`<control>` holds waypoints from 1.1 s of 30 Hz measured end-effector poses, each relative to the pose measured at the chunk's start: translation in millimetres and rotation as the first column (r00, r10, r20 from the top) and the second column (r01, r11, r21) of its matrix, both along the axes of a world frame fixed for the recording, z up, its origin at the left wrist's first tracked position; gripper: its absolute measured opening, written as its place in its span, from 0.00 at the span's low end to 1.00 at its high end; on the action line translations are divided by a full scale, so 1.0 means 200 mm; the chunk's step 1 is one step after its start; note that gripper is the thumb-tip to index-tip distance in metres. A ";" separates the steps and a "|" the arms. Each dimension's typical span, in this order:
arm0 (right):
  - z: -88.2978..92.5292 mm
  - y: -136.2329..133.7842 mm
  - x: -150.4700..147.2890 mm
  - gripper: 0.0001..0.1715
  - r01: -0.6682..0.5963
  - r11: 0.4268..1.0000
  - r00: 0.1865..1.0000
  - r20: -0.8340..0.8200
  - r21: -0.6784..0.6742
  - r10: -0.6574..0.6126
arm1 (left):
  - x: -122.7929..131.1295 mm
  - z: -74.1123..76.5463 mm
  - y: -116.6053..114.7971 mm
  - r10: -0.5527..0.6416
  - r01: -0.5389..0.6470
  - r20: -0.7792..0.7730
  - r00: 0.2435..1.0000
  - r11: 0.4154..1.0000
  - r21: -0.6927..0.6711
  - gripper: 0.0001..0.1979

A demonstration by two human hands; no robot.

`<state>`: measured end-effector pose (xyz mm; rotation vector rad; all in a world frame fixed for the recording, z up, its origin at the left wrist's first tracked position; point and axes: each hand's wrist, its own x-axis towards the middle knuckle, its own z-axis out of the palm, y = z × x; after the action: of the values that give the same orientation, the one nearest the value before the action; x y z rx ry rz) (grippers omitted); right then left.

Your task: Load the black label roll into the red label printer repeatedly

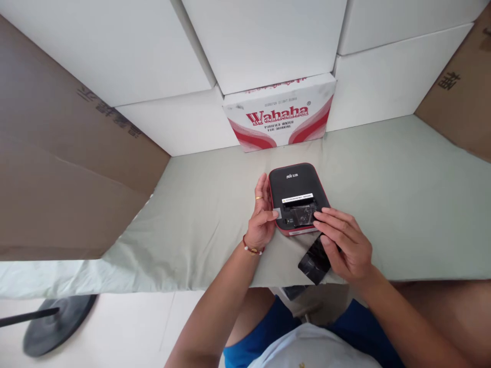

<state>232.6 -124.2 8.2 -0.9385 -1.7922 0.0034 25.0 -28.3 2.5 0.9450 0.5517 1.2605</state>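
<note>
A black label printer (295, 186) with red sides rests on the cloth-covered table, with a white printed strip across its top and a glossy dark window near its front. My left hand (262, 217) is closed along its left side, the thumb pressing by a small grey tab at the front left corner. My right hand (345, 243) reaches in from the right, fingers stretched out and their tips touching the window's right edge; its thumb stands apart, lower down. Beneath that hand lies a shiny black flat piece (314, 263), partly hidden by the fingers.
A white and red Wahaha water carton (284, 120) stands behind the printer against stacked white boxes (264, 41). Brown cardboard (69, 153) walls the left side, and another brown carton (456, 87) the right. The green tablecloth (402, 204) ends near my lap. A black round base (61, 324) stands on the floor.
</note>
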 end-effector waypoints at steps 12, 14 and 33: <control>-0.01 0.00 -0.01 0.23 0.054 0.999 0.998 -0.008 -0.007 -0.054 | 0.01 -0.04 0.02 0.029 -0.030 -0.055 0.998 0.999 -0.015 0.51; 0.02 0.02 -0.01 0.20 0.099 0.995 0.995 0.023 0.014 -0.099 | 0.01 -0.04 0.02 0.023 -0.024 -0.063 0.998 1.000 -0.007 0.53; 0.43 0.66 -0.06 0.10 0.322 0.800 0.717 0.682 -0.507 0.144 | 0.05 -0.14 0.06 0.198 -0.198 -0.024 0.980 0.980 -0.021 0.30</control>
<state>219.6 7.5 94.9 -1.6569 -2.5184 0.1880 35.7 -15.7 -25.2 0.9017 0.6899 1.4197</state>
